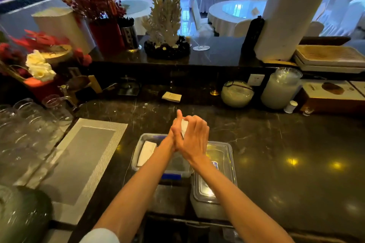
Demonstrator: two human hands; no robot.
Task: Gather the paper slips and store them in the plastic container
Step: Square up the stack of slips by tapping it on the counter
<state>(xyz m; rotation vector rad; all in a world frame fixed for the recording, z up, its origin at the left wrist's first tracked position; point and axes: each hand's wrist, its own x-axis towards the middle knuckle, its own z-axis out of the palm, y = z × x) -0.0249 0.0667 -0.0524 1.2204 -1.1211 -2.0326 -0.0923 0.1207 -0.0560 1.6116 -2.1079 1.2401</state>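
My left hand (176, 130) and my right hand (194, 138) are pressed together above the far edge of the open clear plastic container (138, 156). Between them they hold a small stack of white paper slips (184, 126), mostly hidden by the fingers. Inside the container a white slip stack (147, 153) lies along its left side. The container's clear lid (221, 165) lies on the counter just right of it, partly under my right forearm. Another small stack of slips (171, 96) rests farther back on the dark counter.
A grey woven placemat (83, 158) lies left of the container, with several clear glasses (25, 124) beyond it. Two glass jars (237, 93) (280, 89) and boxes (331, 96) stand at the back right. A raised ledge carries flowers (39, 65) and paper rolls (284, 23).
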